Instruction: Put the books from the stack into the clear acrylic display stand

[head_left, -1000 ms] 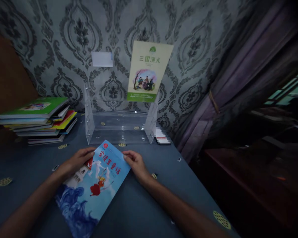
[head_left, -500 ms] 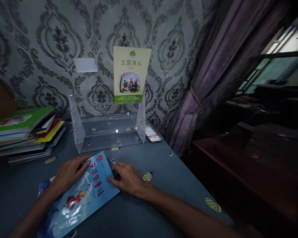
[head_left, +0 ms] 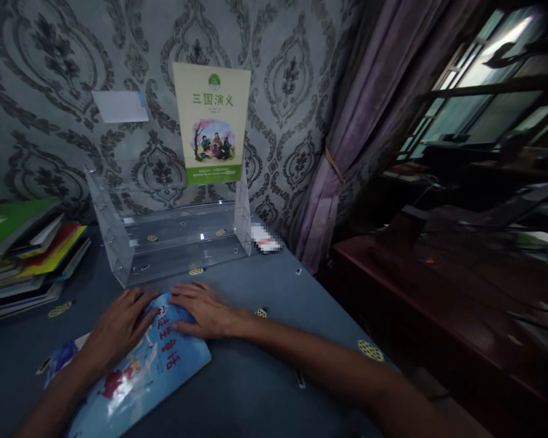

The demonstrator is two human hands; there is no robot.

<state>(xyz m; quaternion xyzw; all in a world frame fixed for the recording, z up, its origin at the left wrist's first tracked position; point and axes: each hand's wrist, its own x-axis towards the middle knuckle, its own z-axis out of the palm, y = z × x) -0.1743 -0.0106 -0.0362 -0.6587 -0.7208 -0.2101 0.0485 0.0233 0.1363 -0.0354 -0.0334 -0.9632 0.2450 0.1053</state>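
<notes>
Blue book (head_left: 151, 368) now has right hand (head_left: 203, 311) on top.

floral-patterned wallpaper (head_left: 290, 76), a tied-back purple curtain (head_left: 363, 115) and a pineapple-print tabletop (head_left: 242, 389) with stacked books (head_left: 22, 255) indicate a room in a home.

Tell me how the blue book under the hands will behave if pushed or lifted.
The blue book would probably slide fairly easily, since it shows a bright, glossy glare. It looks thin, so it may bend somewhat if lifted by one corner. It appears to lie flat on the table, so rolling or tipping seems unlikely.
</notes>
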